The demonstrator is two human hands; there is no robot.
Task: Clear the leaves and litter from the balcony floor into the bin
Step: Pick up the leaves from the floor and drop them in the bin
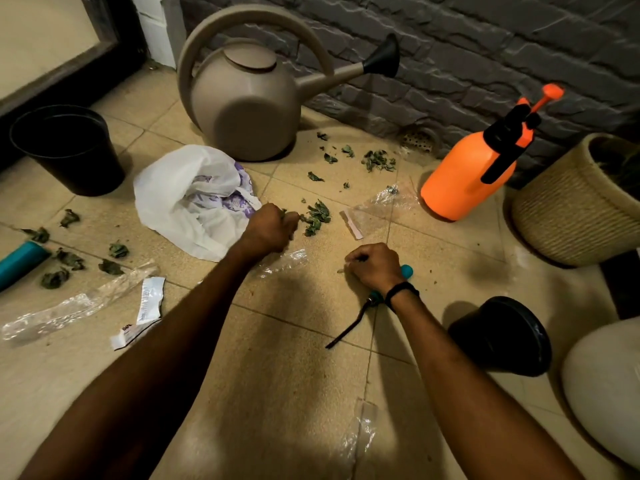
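Tiled floor (450,244), mid-frame: left hand (268,230) pinching leaves (316,216), right hand (372,268) balled up over a teal-handled tool (407,270), can't tell if it's holding anything.

Dried green leaves (317,216) scattered on tiles — black bin (69,150) upright, far left.

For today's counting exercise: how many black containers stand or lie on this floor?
2. A black bin stands upright at far left; a black pot lies tipped over at right, beside a white pot. More may sit outside the view.
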